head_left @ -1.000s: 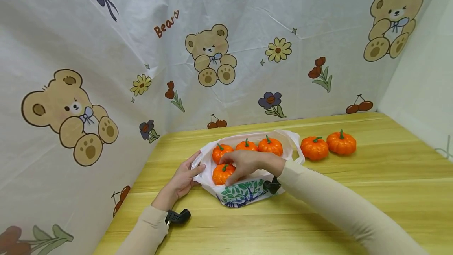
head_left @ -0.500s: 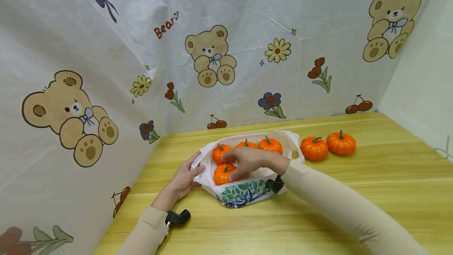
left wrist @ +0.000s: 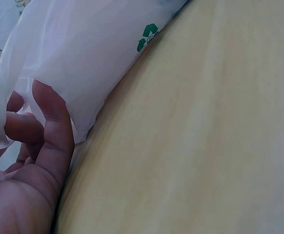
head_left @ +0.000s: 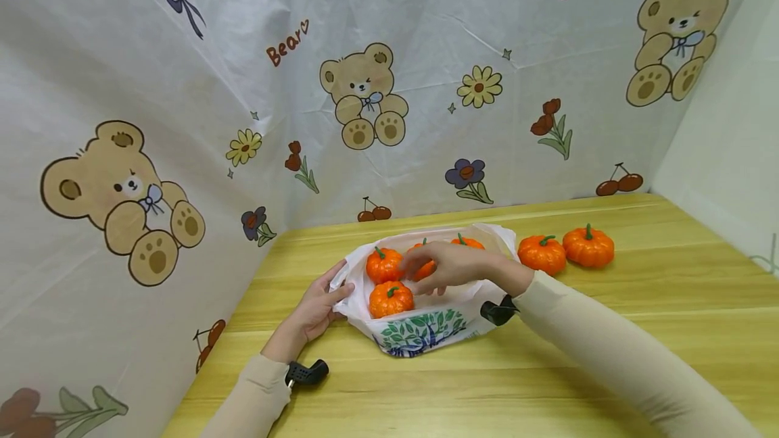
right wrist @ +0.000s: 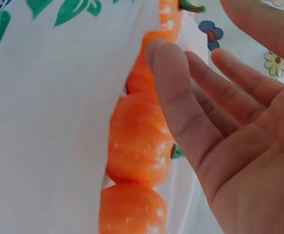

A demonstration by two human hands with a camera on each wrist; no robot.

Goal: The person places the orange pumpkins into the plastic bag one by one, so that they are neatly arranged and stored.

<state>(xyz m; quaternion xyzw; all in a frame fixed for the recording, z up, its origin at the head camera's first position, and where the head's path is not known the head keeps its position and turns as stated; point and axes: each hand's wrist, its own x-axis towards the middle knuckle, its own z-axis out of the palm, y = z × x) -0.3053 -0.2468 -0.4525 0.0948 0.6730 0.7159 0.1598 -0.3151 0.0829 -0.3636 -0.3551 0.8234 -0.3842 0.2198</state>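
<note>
The left hand pinches a white plastic bag; the right hand's fingers spread loosely near an orange ribbed pumpkin.

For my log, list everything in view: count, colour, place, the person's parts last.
Bag: one, printed white, on the table
Bagged pumpkins: four visible, orange, inside the bag
Loose pumpkins: two, orange, right of the bag
Table: one, yellowish wood, under the bag
Bear-print sheeting: count unclear, white, behind and left
Panel: one, white, far right
Wrist devices: two, black, left and right
Sleeves: two, beige, lower left and right
Left hand: one, bare, fingers gripping the bag's left edge
Right hand: one, bare, fingers at the bag's opening
</note>
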